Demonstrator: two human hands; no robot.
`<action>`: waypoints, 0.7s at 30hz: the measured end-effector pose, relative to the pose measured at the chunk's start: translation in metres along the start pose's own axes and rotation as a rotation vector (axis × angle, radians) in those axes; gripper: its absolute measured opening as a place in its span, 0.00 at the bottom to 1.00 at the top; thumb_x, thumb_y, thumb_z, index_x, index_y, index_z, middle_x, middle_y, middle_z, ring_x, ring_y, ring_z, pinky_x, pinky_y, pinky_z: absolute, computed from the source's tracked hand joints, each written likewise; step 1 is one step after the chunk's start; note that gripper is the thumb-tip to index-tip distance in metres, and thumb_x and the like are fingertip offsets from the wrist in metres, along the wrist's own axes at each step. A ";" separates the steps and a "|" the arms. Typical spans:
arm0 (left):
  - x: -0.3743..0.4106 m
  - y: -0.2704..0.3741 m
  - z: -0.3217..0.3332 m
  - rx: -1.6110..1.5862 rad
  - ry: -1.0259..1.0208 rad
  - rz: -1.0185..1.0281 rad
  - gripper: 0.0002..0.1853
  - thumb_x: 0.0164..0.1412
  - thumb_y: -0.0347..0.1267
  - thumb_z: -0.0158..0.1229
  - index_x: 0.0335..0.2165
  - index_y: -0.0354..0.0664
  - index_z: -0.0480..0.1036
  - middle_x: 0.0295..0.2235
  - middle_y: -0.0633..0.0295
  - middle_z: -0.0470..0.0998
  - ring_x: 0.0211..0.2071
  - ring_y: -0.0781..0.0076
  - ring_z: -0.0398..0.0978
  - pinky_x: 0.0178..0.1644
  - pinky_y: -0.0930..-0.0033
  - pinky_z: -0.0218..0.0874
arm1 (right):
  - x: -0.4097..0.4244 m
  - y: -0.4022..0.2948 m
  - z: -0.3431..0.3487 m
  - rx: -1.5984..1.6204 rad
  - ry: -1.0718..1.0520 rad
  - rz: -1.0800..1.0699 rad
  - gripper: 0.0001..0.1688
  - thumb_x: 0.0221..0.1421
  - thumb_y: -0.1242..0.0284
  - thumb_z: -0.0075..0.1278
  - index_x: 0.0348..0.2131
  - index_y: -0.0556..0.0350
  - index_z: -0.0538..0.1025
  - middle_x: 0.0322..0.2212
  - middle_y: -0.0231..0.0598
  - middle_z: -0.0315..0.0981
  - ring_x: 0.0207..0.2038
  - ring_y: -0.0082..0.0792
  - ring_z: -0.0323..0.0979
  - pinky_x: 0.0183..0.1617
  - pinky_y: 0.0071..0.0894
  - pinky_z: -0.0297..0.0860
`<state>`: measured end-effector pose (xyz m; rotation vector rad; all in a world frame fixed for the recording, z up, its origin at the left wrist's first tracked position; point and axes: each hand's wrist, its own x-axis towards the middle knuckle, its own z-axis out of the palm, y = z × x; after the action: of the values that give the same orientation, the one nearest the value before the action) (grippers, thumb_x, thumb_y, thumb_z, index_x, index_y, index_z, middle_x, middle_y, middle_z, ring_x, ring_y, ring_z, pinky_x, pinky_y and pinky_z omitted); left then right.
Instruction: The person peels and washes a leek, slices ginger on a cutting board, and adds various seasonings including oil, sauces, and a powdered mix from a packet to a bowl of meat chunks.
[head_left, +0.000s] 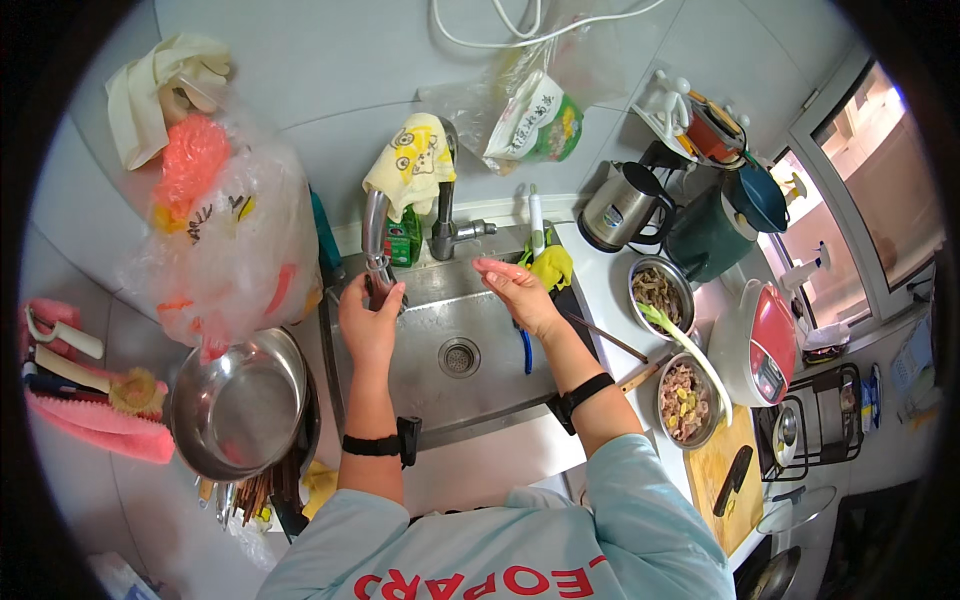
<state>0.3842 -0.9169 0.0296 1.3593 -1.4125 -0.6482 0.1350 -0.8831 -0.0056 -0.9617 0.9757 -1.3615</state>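
At the sink's left side, my left hand (369, 319) is closed around the metal spray head (379, 279) of the kitchen faucet (375, 225). A yellow patterned cloth (411, 161) drapes over the faucet's neck. My right hand (517, 292) is raised above the basin's right part, fingers together and pointing left. Its fingertips look pink, and I cannot tell whether something thin lies between them. Below both hands is the stainless steel sink (420, 382) with its round drain strainer (459, 358). Yellow-green rubber gloves (551, 266) hang just right of my right hand.
Right of the sink are a steel kettle (626, 206), a bowl of dark food strips (660, 292), a bowl of cut meat (684, 401), a rice cooker (754, 345) and a black-handled knife (733, 480) on a wooden cutting board (712, 469). Steel basins (240, 405) stand left.
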 end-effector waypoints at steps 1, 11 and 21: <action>-0.002 -0.001 -0.001 0.002 0.003 0.012 0.23 0.43 0.35 0.68 0.39 0.35 0.73 0.34 0.56 0.74 0.37 0.62 0.71 0.45 0.64 0.60 | -0.004 -0.001 0.002 0.003 0.002 0.000 0.17 0.59 0.71 0.48 0.46 0.60 0.73 0.43 0.35 0.74 0.47 0.24 0.69 0.56 0.23 0.60; -0.045 0.020 -0.018 0.092 0.224 0.355 0.23 0.48 0.26 0.60 0.46 0.37 0.68 0.45 0.53 0.66 0.45 0.56 0.66 0.53 0.61 0.56 | -0.033 0.062 0.010 -0.671 0.478 -0.056 0.08 0.45 0.74 0.49 0.19 0.58 0.68 0.14 0.34 0.68 0.17 0.30 0.62 0.24 0.34 0.62; -0.086 -0.032 0.020 0.051 -0.499 0.145 0.19 0.50 0.27 0.60 0.43 0.37 0.71 0.44 0.53 0.68 0.33 0.66 0.74 0.37 0.68 0.66 | -0.084 0.071 0.002 -1.067 -0.209 0.384 0.30 0.47 0.56 0.57 0.48 0.50 0.73 0.47 0.42 0.71 0.48 0.40 0.71 0.49 0.43 0.67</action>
<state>0.3638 -0.8477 -0.0312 1.1634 -1.9143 -0.8998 0.1608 -0.7999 -0.0724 -1.5364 1.6544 -0.3331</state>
